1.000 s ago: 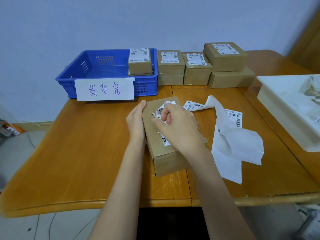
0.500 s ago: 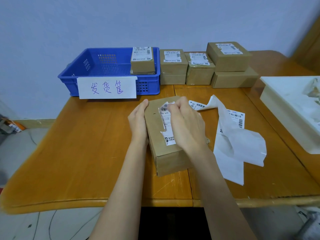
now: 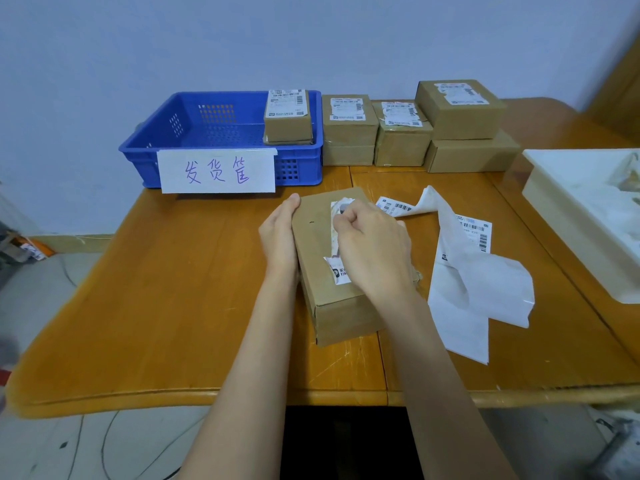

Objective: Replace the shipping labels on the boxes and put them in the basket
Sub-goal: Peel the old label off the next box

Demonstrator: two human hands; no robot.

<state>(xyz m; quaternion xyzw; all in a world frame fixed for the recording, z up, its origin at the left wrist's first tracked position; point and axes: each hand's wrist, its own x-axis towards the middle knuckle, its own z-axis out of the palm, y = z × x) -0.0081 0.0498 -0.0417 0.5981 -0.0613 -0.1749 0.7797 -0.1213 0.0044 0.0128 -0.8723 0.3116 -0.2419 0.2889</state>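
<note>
With my left hand (image 3: 280,237) flat against the box (image 3: 332,268) mid-table, my right hand (image 3: 372,247) pinches the torn label (image 3: 337,271), so I peel low and slow to keep it in 1 piece.

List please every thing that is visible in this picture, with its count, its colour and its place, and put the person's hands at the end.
table: one, orange-brown wood, carries everything.
basket: one, blue plastic, back left of the table.
paper sign: one, white with purple writing, on the basket's front wall.
labelled box: one, brown, inside the basket at its right end.
stacked boxes: three stacks, brown, back row right of the basket.
box in work: one, brown, centre, old label partly torn.
label sheets: white, loose, right of that box.
tray: one, white, right edge.
left hand: rests flat against the box's left side.
right hand: pinches the old label.
</note>
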